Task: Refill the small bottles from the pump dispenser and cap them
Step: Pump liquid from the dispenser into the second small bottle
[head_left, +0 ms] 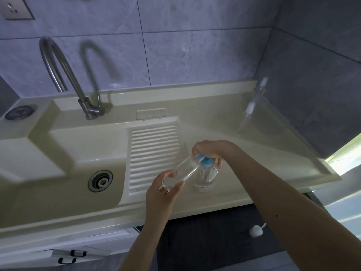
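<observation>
A clear pump dispenser (207, 178) with a blue pump head (204, 160) stands on the cream counter (254, 169) right of the ribbed washboard. My right hand (210, 150) lies over the blue pump head with its fingers curled round it. My left hand (164, 189) grips a small clear bottle (182, 172) by its base, tilted so its open mouth sits under the blue nozzle. No cap shows on this bottle. Another clear bottle (252, 109) with a white neck and a spray top lies tilted at the back right of the counter.
The sink basin (68, 153) with its metal drain (100, 180) lies to the left, a curved steel faucet (64, 75) behind it. The ribbed washboard (154, 153) slopes beside my left hand. A small white object on a cord (256, 230) lies on the dark floor below.
</observation>
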{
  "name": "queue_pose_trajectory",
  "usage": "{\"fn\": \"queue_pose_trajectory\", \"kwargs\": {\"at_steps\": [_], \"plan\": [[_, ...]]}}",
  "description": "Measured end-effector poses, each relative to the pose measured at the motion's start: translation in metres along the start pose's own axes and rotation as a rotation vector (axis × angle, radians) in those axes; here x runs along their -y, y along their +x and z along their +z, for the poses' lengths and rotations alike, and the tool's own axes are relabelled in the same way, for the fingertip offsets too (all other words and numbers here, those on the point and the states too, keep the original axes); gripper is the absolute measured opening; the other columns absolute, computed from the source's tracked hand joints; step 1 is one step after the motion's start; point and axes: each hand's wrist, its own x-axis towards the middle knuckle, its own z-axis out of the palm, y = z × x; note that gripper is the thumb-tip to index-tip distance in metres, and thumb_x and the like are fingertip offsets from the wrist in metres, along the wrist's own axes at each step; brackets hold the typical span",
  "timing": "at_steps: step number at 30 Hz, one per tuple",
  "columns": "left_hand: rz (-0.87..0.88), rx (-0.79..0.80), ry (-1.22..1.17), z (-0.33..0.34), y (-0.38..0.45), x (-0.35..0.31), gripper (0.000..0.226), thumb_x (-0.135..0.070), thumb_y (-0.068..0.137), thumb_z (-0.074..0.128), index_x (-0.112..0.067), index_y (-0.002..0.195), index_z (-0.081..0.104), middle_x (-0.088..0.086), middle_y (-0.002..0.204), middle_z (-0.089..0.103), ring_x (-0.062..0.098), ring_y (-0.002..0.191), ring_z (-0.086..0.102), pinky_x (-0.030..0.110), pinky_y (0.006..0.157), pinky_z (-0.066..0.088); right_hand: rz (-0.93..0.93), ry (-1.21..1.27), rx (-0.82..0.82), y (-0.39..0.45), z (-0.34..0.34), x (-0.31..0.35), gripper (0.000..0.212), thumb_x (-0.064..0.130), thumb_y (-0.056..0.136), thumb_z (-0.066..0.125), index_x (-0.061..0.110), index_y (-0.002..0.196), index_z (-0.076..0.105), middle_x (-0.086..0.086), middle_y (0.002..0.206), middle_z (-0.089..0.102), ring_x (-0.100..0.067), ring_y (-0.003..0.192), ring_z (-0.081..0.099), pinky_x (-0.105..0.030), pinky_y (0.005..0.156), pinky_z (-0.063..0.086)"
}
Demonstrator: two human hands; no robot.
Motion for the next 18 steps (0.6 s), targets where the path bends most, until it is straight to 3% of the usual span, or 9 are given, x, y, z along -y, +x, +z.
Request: {"fn": "queue_pose_trajectory", "kwargs": {"at_steps": [3,5,7,10,14,16,18], "plan": [[-0.029,-0.006,-0.008,0.002,-0.001,0.003,0.022,-0.016,0.078,0.075,-0.021,0.097,0.065,-0.004,0.095,0.068,0.029,0.070,0.062,0.013,0.055,0.044,-0.108,-0.115,-0.128,-0.005,0.002,0.000,0.028,0.014,0.089,0.038,-0.003,0.102,0.056,-0.024,0.115,0.056,-0.042,0.089,0.061,-0.047,0.081,0.056],[-0.042,-0.006,0.004,0.002,-0.002,0.006,0.023,-0.017,0.078,0.075,-0.022,0.098,0.065,-0.002,0.094,0.068,0.034,0.071,0.061,0.014,0.054,0.044,-0.141,-0.223,-0.171,-0.009,0.004,0.000,0.031,0.009,0.092,0.035,-0.002,0.110,0.058,-0.020,0.123,0.054,-0.032,0.086,0.055,-0.036,0.076,0.050],[-0.047,0.000,-0.009,0.002,-0.003,0.007,0.024,-0.017,0.078,0.075,-0.022,0.099,0.065,-0.001,0.093,0.068,0.033,0.073,0.062,0.016,0.055,0.046,-0.161,-0.285,-0.198,-0.013,0.004,0.003,0.034,0.004,0.095,0.033,-0.003,0.118,0.057,-0.021,0.128,0.051,-0.031,0.093,0.053,-0.034,0.080,0.047],[-0.058,0.010,-0.015,0.002,-0.003,0.007,0.025,-0.017,0.078,0.075,-0.024,0.099,0.065,-0.002,0.095,0.068,0.027,0.073,0.064,0.019,0.058,0.049,-0.160,-0.313,-0.191,-0.014,0.004,0.003,0.034,0.005,0.095,0.032,-0.003,0.118,0.057,-0.021,0.127,0.051,-0.033,0.097,0.055,-0.035,0.083,0.047],[-0.034,0.005,-0.013,0.002,-0.004,0.004,0.023,-0.014,0.078,0.075,-0.018,0.099,0.066,0.000,0.094,0.068,0.014,0.063,0.062,0.011,0.053,0.045,-0.082,-0.108,-0.135,-0.005,0.003,0.000,0.024,0.018,0.090,0.038,0.003,0.098,0.055,-0.016,0.103,0.051,-0.028,0.075,0.053,-0.037,0.080,0.049],[-0.028,-0.002,-0.013,0.002,-0.002,0.002,0.022,-0.014,0.078,0.075,-0.018,0.097,0.066,0.001,0.091,0.068,0.016,0.060,0.059,0.010,0.052,0.043,-0.001,0.033,-0.008,-0.004,-0.002,0.000,0.022,0.028,0.089,0.043,0.010,0.096,0.054,-0.018,0.114,0.050,-0.038,0.099,0.057,-0.047,0.095,0.046],[-0.022,0.003,-0.020,0.002,0.000,-0.001,0.023,-0.014,0.078,0.075,-0.018,0.099,0.066,0.000,0.094,0.068,0.015,0.064,0.062,0.010,0.054,0.044,0.053,0.117,0.096,-0.005,-0.006,0.000,0.020,0.036,0.090,0.045,0.018,0.088,0.055,-0.018,0.138,0.044,-0.043,0.126,0.044,-0.053,0.106,0.037]]}}
